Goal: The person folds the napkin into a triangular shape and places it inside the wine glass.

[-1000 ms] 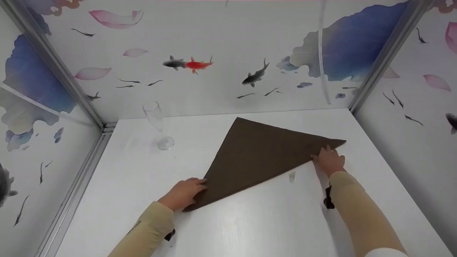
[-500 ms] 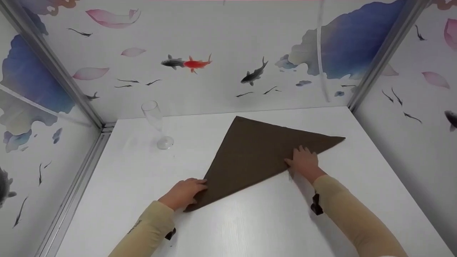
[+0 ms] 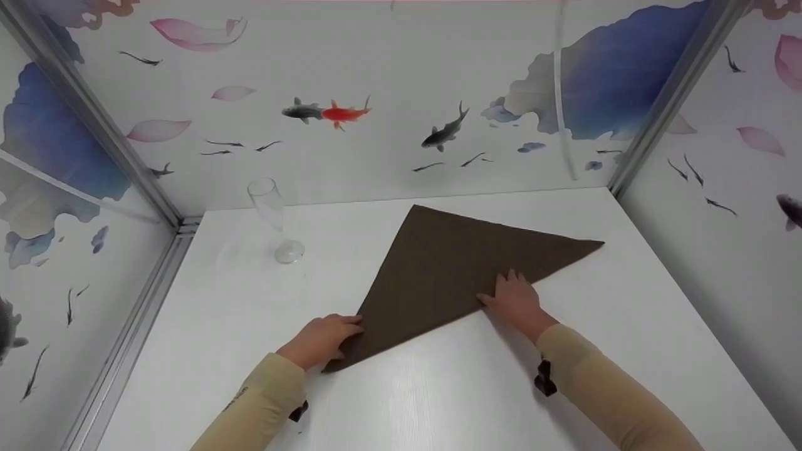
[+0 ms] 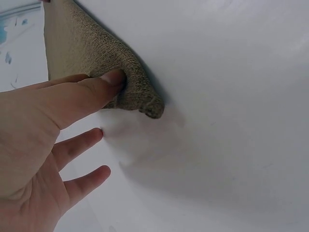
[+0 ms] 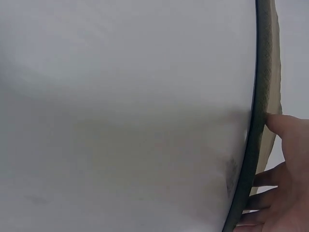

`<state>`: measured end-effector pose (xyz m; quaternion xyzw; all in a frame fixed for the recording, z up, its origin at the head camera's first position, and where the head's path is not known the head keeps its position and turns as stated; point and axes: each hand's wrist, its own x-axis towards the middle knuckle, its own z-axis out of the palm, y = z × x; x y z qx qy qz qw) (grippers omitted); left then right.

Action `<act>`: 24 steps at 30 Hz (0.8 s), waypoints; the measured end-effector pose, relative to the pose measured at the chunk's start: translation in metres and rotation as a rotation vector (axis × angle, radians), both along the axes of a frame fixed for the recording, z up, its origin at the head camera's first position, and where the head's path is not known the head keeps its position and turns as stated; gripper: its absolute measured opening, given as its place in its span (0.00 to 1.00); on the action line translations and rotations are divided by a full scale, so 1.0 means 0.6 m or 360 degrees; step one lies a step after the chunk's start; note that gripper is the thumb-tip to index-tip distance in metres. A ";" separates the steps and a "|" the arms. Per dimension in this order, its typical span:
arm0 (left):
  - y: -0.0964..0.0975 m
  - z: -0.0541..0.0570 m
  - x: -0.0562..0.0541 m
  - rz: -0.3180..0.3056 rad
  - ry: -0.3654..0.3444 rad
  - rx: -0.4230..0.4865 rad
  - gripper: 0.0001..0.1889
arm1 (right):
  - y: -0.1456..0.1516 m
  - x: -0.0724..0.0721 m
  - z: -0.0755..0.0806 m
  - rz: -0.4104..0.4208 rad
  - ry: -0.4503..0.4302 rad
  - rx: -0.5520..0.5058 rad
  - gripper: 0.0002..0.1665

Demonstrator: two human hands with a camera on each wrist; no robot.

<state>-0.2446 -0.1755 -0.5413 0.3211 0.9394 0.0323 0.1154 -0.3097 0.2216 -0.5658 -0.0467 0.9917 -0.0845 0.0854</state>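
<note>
A brown cloth (image 3: pixel 451 250), folded into a triangle, lies on the white table. My left hand (image 3: pixel 319 341) presses on its near left corner. In the left wrist view the thumb (image 4: pixel 113 77) rests on the cloth close to the tip, while two other fingers (image 4: pixel 89 181) extend off the cloth, apart from each other. My right hand (image 3: pixel 515 302) lies on the folded near edge around its middle, fingers stretched over the cloth. From the right wrist the thumb (image 5: pixel 275 123) is seen touching the folded edge (image 5: pixel 260 92). Part of the corner under my left hand is hidden.
A clear stemmed glass (image 3: pixel 270 207) stands upright at the back left of the table (image 3: pixel 401 401). Printed panels (image 3: pixel 376 56) with fish and petals enclose the back and both sides, joined by metal posts (image 3: pixel 677 94).
My right hand has slid leftward and nearer along the folded edge, from the right corner to about the middle. The left hand stays on its corner, and the cloth keeps its shape.
</note>
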 end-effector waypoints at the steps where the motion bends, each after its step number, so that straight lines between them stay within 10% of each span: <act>1: 0.000 0.000 0.000 -0.0005 0.0006 -0.0002 0.27 | -0.002 0.002 -0.002 0.0001 -0.0004 -0.0001 0.48; 24: 0.017 0.002 0.014 0.0024 -0.0041 -0.0081 0.28 | 0.008 -0.028 0.010 0.0119 -0.0197 0.0064 0.52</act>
